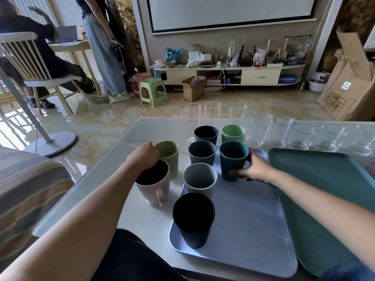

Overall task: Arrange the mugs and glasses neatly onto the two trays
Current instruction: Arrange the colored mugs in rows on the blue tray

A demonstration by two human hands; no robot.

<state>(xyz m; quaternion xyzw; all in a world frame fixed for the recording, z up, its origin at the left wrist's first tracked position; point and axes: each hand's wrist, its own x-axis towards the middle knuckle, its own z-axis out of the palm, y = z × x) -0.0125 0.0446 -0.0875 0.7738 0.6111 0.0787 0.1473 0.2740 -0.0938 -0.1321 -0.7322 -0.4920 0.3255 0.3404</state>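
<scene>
Mugs are the work in hand: the right hand is wrapped around a teal mug at the far end of the pale blue tray, thumb on the near side and fingers behind by the handle. Whether its base rests on the tray or hangs just above it I cannot tell. On the tray's left side a black mug, a grey mug and a dark grey mug make a rough column. The left hand reaches across the rim of a pink mug and closes on the rim of an olive mug, both on the table left of the tray. A navy mug and a light green mug wait beyond the tray, with a row of clear glasses behind them. The green tray on the right holds nothing.

Trouble, I judge, lies in the crowding. The left forearm passes right over the pink mug, so lifting the olive one carelessly could tip it. The teal mug sits close to the dark grey one; sliding it could knock that neighbour. The glasses stand near the far table edge and could be pushed off by a hasty reach.
</scene>
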